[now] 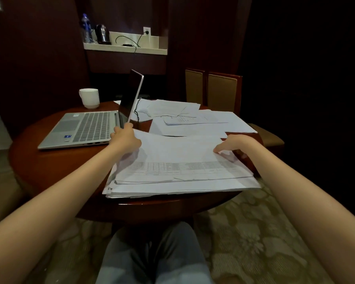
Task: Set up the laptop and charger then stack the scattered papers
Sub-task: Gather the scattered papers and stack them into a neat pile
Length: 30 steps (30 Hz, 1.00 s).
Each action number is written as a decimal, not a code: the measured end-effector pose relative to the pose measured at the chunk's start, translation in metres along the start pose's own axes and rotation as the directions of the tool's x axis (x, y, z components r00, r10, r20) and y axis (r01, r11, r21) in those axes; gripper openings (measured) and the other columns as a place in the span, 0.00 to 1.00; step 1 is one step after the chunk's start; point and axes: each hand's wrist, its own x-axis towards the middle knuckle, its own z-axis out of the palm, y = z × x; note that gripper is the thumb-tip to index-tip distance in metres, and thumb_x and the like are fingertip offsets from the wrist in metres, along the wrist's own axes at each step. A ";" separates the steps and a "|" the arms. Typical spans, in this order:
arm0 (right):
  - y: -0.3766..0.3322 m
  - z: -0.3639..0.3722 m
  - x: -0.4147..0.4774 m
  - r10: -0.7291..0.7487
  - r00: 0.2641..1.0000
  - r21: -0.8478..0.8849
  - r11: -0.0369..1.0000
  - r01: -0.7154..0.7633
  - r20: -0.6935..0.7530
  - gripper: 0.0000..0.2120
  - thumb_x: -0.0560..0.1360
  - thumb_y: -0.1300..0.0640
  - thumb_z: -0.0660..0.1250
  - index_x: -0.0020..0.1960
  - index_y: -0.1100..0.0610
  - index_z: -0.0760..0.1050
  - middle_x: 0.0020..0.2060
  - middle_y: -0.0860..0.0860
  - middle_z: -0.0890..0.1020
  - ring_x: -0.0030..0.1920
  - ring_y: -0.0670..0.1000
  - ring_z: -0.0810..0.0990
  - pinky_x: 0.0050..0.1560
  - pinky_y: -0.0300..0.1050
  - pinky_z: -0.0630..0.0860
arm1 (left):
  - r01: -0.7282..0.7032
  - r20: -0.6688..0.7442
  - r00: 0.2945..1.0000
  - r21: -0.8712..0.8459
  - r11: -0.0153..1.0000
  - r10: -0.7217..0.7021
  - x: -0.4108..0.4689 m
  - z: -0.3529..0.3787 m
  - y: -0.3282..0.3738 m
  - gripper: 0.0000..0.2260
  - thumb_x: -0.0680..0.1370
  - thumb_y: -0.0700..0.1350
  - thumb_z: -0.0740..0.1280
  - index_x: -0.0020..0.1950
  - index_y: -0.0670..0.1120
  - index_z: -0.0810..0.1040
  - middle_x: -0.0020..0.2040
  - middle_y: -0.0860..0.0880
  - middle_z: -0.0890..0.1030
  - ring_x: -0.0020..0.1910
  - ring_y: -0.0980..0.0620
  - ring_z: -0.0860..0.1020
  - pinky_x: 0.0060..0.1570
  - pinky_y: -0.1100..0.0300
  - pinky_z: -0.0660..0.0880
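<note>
Laptop's basically done: the laptop (84,128) sits open on the left of the surface (55,167), with a thin black cable (138,111) trailing behind the screen. I can't see where it plugs in. So I'd say I'm on the paper step now.

My left grip (125,138) is curled round the far left corner of the pile (178,173), right next to the laptop's hinge. My right grip (233,144) has the right edge, thumb on top and fingers tucked at the side, so both are grasping paper. The pile sits at the near edge, right in front of me, and it's pretty ragged, with the lower sheets fanning out at the left corner.

Next I'd guess it needs squaring up, then the loose sheets (193,119) across the far right get pulled in on top. They're thin, floppy and overlapping, and one has a printed grid, so they'll slide and buckle if I grab carelessly.

The surface is glossy reddish wood, round-edged. There's a smooth white mug (89,98) behind the laptop.
</note>
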 end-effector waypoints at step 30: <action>-0.018 0.013 -0.017 0.045 0.996 0.229 0.971 -0.062 0.082 0.27 0.76 0.61 0.66 0.73 0.62 0.61 0.69 0.62 0.64 0.67 0.63 0.66 0.61 0.51 0.69 | 0.302 0.388 0.919 -0.594 0.746 -0.064 -0.031 -0.025 -0.036 0.11 0.74 0.35 0.67 0.56 0.39 0.74 0.47 0.41 0.79 0.43 0.44 0.78 0.44 0.54 0.76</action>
